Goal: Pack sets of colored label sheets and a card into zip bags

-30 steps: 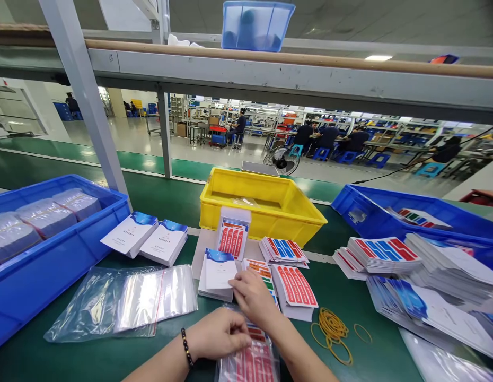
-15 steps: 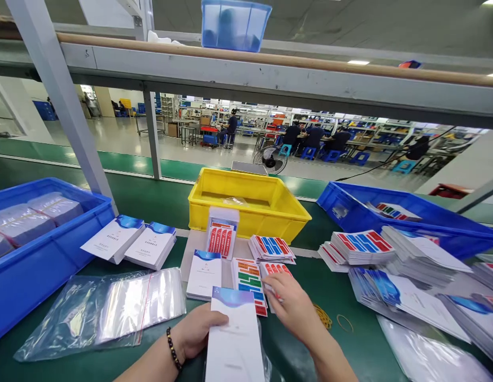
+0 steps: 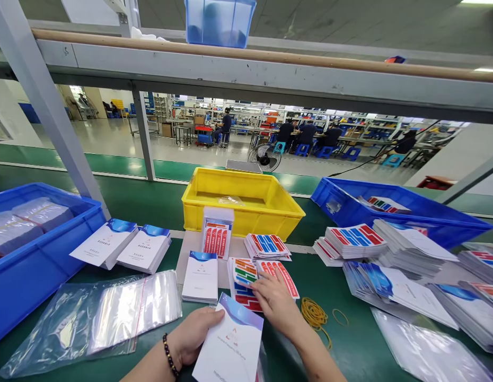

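Observation:
My left hand (image 3: 196, 334) is closed on a white instruction booklet (image 3: 230, 339) with a blue top band, thumb on its upper left edge. Some clear plastic shows behind its lower right edge. My right hand (image 3: 276, 302) reaches over the sticker sheets, fingers stretched out. Its fingertips lie on a stack of multicoloured sticker sheets (image 3: 243, 273) and near red sticker sheets (image 3: 286, 278). A stack of red-and-blue sticker sheets (image 3: 267, 245) lies just behind. Left of these is a pile of small booklets (image 3: 200, 278), with a clear-fronted pack of red stickers (image 3: 217, 239) standing behind it.
A yellow bin (image 3: 238, 212) stands at the back, between a left blue bin (image 3: 43, 249) and a right blue bin (image 3: 389, 212). Clear zip bags (image 3: 135, 313) and two booklet stacks (image 3: 145, 246) lie left. Rubber bands (image 3: 315, 313) and more paper stacks (image 3: 405, 297) lie right.
My right hand has shifted left from the red sticker sheets onto the multicoloured ones. The booklet in my left hand has tilted and come down slightly. The camera view has shifted a little.

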Demonstrator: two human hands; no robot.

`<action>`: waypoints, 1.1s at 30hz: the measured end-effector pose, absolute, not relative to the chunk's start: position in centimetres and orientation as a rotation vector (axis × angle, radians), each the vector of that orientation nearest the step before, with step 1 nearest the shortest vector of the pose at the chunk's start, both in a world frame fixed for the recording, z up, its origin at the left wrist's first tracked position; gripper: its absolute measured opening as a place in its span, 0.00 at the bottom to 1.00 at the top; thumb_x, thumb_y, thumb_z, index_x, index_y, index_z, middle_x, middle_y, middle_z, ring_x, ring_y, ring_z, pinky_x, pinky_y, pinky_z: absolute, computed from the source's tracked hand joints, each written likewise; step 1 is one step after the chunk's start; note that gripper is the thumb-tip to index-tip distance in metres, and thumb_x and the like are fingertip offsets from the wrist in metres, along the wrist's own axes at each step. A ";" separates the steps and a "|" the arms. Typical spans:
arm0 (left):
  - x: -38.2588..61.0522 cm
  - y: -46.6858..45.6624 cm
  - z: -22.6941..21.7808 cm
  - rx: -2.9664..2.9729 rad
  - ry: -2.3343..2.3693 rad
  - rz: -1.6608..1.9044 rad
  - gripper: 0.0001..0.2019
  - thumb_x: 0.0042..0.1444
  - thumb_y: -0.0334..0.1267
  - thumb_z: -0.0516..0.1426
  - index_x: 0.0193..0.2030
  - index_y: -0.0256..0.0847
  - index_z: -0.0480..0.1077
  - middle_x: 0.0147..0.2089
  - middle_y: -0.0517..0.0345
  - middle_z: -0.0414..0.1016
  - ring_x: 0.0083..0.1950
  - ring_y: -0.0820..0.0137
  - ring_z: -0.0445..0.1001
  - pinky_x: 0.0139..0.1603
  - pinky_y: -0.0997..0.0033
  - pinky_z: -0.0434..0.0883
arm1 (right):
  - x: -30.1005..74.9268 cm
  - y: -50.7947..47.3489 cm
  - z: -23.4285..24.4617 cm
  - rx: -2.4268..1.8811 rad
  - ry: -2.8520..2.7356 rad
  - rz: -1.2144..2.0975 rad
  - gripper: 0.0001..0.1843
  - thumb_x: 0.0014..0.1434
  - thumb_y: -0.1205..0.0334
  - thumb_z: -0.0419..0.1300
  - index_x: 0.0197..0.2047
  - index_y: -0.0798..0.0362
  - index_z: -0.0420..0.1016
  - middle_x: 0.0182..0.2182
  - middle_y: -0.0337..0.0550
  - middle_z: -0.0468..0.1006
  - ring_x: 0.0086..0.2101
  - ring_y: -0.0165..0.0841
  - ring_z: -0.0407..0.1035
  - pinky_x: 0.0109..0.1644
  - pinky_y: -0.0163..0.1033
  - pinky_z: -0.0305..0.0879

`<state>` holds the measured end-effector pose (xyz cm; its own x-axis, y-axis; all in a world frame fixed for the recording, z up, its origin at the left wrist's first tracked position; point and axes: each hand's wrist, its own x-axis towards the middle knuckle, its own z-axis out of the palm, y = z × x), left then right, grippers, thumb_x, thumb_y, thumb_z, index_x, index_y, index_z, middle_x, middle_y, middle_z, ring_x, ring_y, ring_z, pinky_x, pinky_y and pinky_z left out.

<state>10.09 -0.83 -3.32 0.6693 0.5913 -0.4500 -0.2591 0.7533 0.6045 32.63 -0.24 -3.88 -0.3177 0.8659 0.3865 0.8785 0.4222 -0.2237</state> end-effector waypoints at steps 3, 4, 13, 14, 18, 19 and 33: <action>10.4 -0.6 -3.4 0.446 0.702 0.573 0.13 0.52 0.37 0.56 0.35 0.26 0.73 0.33 0.40 0.78 0.34 0.59 0.77 0.41 0.62 0.69 | 32.2 -0.9 -2.9 -1.265 -2.092 -0.206 0.13 0.59 0.69 0.49 0.43 0.52 0.71 0.35 0.46 0.75 0.43 0.40 0.66 0.55 0.58 0.51; 10.5 -0.5 -3.4 0.414 0.682 0.604 0.14 0.53 0.38 0.55 0.37 0.26 0.73 0.35 0.40 0.78 0.36 0.59 0.77 0.43 0.61 0.69 | 31.6 -1.4 -2.3 -1.192 -2.093 -0.217 0.14 0.58 0.71 0.49 0.44 0.53 0.70 0.35 0.46 0.75 0.42 0.39 0.66 0.54 0.57 0.52; 10.8 -0.2 -3.3 0.347 0.666 0.674 0.13 0.54 0.36 0.55 0.40 0.25 0.70 0.36 0.39 0.78 0.41 0.56 0.76 0.45 0.59 0.69 | 27.2 -4.6 0.3 -0.881 -2.370 0.216 0.13 0.61 0.62 0.45 0.36 0.54 0.70 0.28 0.45 0.72 0.31 0.34 0.64 0.36 0.42 0.61; 10.8 -0.3 -3.0 0.362 0.704 0.675 0.12 0.53 0.34 0.55 0.40 0.25 0.70 0.35 0.39 0.78 0.39 0.56 0.76 0.44 0.59 0.70 | 28.0 -4.3 0.0 -0.925 -2.309 0.211 0.14 0.62 0.62 0.45 0.36 0.54 0.71 0.29 0.45 0.72 0.31 0.34 0.64 0.36 0.41 0.62; 10.7 -0.2 -1.2 0.351 0.870 0.593 0.10 0.56 0.34 0.53 0.39 0.26 0.68 0.33 0.39 0.78 0.35 0.57 0.78 0.39 0.60 0.72 | 32.9 -2.4 -1.8 -1.345 -1.963 -0.048 0.13 0.62 0.63 0.46 0.37 0.53 0.71 0.32 0.47 0.74 0.34 0.36 0.67 0.38 0.41 0.62; 10.6 -0.2 -1.0 0.345 0.896 0.574 0.10 0.56 0.34 0.53 0.39 0.26 0.68 0.33 0.40 0.78 0.35 0.57 0.78 0.39 0.61 0.72 | 34.1 -1.9 -2.4 -1.468 -1.922 -0.109 0.13 0.62 0.61 0.46 0.36 0.53 0.72 0.32 0.47 0.74 0.34 0.36 0.67 0.37 0.41 0.62; 10.6 -0.5 -2.6 0.442 0.803 0.622 0.11 0.51 0.35 0.58 0.36 0.27 0.70 0.32 0.40 0.78 0.33 0.57 0.78 0.36 0.61 0.73 | 34.8 -1.5 -4.3 -2.041 -1.995 -0.353 0.12 0.49 0.59 0.60 0.35 0.53 0.63 0.33 0.44 0.69 0.35 0.40 0.62 0.36 0.41 0.54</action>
<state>10.64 -0.47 -2.64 0.5348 0.6626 -0.5243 -0.3425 0.7372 0.5824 34.81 -1.47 -4.32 0.0246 0.9353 0.3530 0.9996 -0.0192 -0.0189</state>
